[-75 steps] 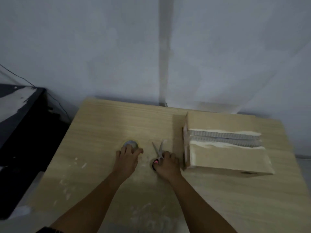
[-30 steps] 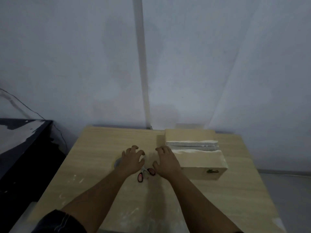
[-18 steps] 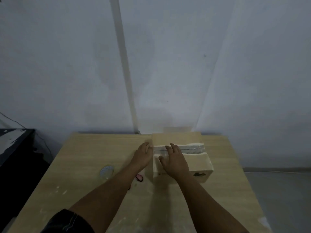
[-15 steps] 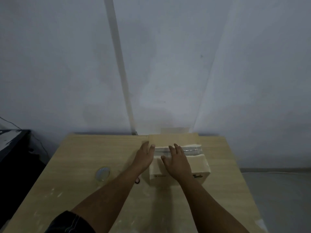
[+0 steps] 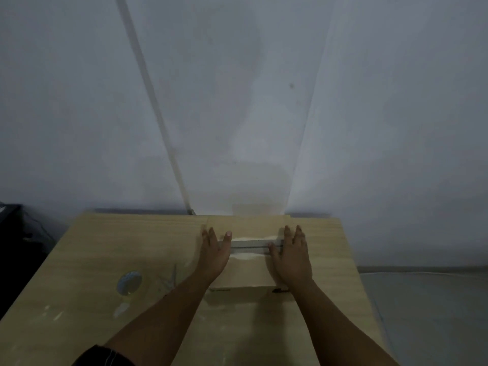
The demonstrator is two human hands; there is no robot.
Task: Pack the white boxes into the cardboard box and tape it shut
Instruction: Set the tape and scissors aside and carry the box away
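The cardboard box (image 5: 248, 273) stands on the wooden table (image 5: 105, 260) near its far right side, flaps folded down. A strip of grey tape (image 5: 249, 244) runs along the seam on top. My left hand (image 5: 214, 253) lies flat on the box's left end, fingers straight. At the right end my right hand (image 5: 291, 253) lies flat the same way. No white boxes show; the closed flaps hide the inside.
A tape roll (image 5: 129, 282) lies on the table left of the box. Scissors (image 5: 169, 280) lie between the roll and my left forearm. A dark piece of furniture (image 5: 15, 233) stands beside the table's left edge. A grey wall rises right behind the table.
Both hands left the tape roll and scissors and went onto the box top. Since half a second ago they have spread apart to the box's two ends.
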